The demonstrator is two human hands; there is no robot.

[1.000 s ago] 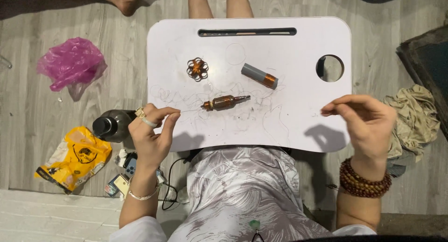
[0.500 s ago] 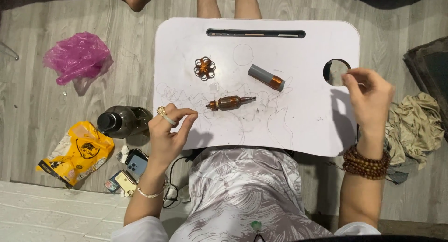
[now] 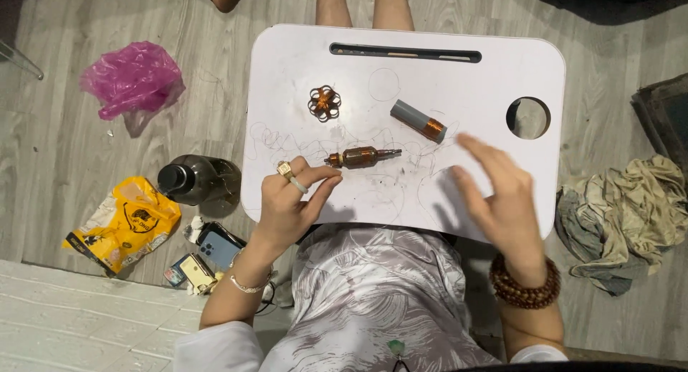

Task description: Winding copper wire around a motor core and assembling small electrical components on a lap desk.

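A white lap tray (image 3: 459, 78) lies across my knees. On it rests a small motor armature (image 3: 360, 157) with copper windings, lying crosswise. My left hand (image 3: 290, 200), with a ring on one finger, is pinched shut right beside the armature's left end; whether a wire strand is between the fingers cannot be told. My right hand (image 3: 498, 196), blurred, hovers open over the tray's right part, holding nothing. Thin loose wire strands (image 3: 287, 139) curl over the tray. A flower-shaped copper coil (image 3: 324, 103) and a grey cylinder with a copper end (image 3: 418, 121) lie further back.
On the floor to the left are a pink plastic bag (image 3: 131, 78), a dark bottle (image 3: 197, 180), a yellow packet (image 3: 125, 223) and a phone (image 3: 218, 244). A crumpled cloth (image 3: 623, 207) lies to the right. The tray has a round hole (image 3: 528, 117) and a slot (image 3: 405, 54).
My right hand swung out to the tray's far right edge, then came back toward the middle and opened its fingers. My left hand stayed pinched by the armature.
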